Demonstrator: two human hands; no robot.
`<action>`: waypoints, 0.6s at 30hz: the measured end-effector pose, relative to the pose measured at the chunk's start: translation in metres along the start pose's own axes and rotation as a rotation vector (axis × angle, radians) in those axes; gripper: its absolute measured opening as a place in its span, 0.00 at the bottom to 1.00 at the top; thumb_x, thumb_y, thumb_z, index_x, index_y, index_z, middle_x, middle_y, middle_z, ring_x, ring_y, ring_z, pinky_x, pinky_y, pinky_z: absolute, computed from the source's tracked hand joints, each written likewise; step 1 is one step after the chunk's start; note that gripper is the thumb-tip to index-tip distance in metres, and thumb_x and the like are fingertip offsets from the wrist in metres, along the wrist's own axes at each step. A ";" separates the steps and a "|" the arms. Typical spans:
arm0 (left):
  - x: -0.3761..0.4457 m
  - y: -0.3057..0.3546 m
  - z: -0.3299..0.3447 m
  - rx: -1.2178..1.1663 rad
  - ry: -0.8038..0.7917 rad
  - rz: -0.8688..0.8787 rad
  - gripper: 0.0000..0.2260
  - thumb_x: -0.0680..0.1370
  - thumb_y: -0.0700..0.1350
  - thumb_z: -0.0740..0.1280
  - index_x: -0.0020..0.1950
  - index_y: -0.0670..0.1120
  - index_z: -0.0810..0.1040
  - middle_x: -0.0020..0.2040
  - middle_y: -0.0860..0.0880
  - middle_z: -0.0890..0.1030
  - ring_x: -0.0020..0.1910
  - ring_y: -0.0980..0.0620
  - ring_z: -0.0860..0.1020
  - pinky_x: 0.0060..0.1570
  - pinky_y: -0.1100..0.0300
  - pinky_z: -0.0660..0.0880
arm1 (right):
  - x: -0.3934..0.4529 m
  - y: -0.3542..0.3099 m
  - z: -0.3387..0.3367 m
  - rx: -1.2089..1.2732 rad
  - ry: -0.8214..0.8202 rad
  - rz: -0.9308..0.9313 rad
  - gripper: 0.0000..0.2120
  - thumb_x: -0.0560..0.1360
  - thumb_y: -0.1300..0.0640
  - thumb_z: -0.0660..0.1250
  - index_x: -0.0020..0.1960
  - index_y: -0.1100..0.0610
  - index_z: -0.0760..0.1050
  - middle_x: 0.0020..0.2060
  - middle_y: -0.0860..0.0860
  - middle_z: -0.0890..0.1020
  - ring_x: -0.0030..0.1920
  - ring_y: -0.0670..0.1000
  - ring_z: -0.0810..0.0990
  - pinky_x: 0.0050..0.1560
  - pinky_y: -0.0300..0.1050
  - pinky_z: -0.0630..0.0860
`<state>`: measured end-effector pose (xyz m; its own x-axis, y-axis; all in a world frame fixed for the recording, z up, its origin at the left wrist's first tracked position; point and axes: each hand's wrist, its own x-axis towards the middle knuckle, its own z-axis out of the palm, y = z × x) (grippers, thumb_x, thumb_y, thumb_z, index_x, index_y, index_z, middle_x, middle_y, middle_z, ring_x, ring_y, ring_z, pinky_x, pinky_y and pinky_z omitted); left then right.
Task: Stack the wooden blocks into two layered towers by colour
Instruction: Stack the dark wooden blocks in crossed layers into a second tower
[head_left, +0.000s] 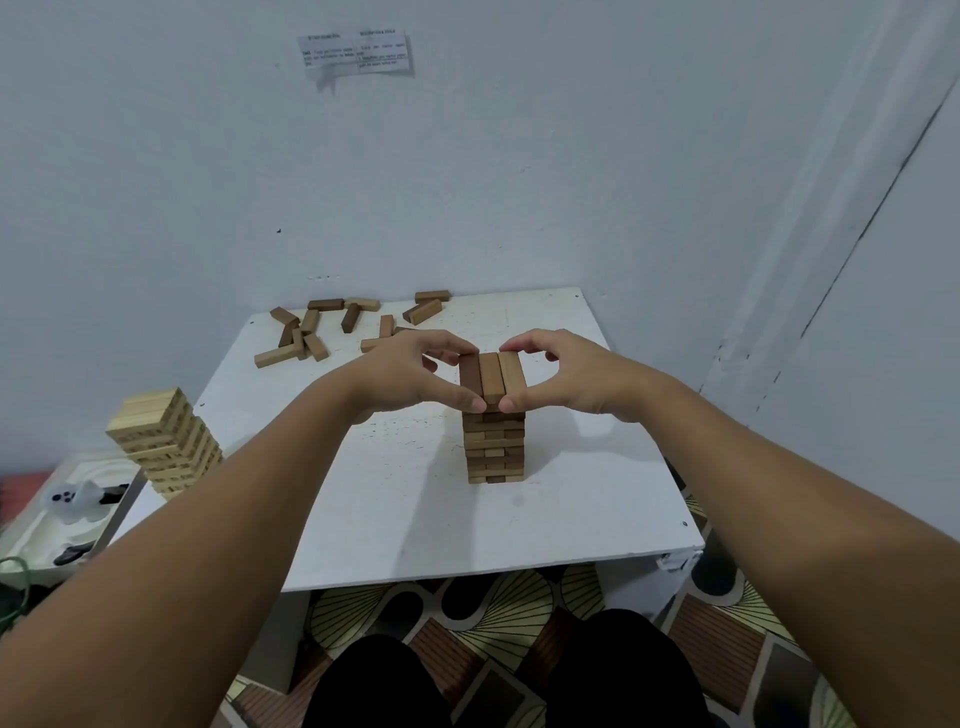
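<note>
While I'm watching from the head camera, the white table (395, 519) is filling the middle of the view, sitting pushed into the corner of pale walls. A pale tower (165, 441) is standing at the table's left edge, layers crossing each other, a little twisted toward the top. Near the centre, slightly right, the brown tower (494, 447) is standing upright, well apart from the pale one. Both arms are reaching in from the near side and meeting over it. On its top, three brown blocks (491, 378) are lying side by side, running near to far, the left one darker than the other two. I'm seeing the left hand (410, 374) pinching that top layer, thumb at the near end and fingers curling over the far end of the left block. The right hand (566, 371) is mirroring it, thumb pressing the near end and fingers curling over the far right end, so both are clamping the top row between them. At the table's far left, loose blocks (332, 325) are lying scattered, brown and pale mixed, some overlapping. High on the far wall a paper note (356, 54) is hanging, print too small to read. Off the left edge, a white tray (47, 525) is sitting low beside the table.
</note>
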<state>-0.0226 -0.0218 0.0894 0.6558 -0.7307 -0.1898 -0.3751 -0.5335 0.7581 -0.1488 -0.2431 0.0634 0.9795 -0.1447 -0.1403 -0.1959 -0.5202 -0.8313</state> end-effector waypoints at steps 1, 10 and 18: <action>0.000 0.001 0.000 0.000 -0.002 0.000 0.31 0.63 0.54 0.85 0.64 0.61 0.80 0.63 0.57 0.78 0.63 0.54 0.74 0.64 0.50 0.75 | 0.000 0.000 0.000 -0.001 -0.001 0.002 0.34 0.65 0.42 0.83 0.67 0.35 0.73 0.71 0.43 0.70 0.71 0.48 0.65 0.61 0.48 0.67; -0.001 0.006 0.002 -0.040 -0.042 -0.011 0.27 0.67 0.49 0.83 0.64 0.60 0.79 0.61 0.56 0.77 0.62 0.56 0.74 0.58 0.55 0.73 | 0.002 -0.002 0.003 0.001 0.002 0.011 0.33 0.66 0.42 0.83 0.66 0.35 0.73 0.69 0.44 0.70 0.69 0.48 0.67 0.59 0.48 0.68; -0.003 0.010 0.005 -0.106 -0.064 -0.034 0.28 0.69 0.45 0.83 0.65 0.58 0.78 0.61 0.54 0.77 0.62 0.55 0.74 0.59 0.55 0.73 | 0.001 -0.003 0.004 0.050 -0.027 0.009 0.31 0.68 0.46 0.82 0.66 0.38 0.73 0.70 0.46 0.71 0.67 0.46 0.68 0.51 0.39 0.69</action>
<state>-0.0317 -0.0267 0.0944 0.6227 -0.7403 -0.2534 -0.2796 -0.5130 0.8115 -0.1471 -0.2383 0.0642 0.9788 -0.1255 -0.1616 -0.2024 -0.4767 -0.8555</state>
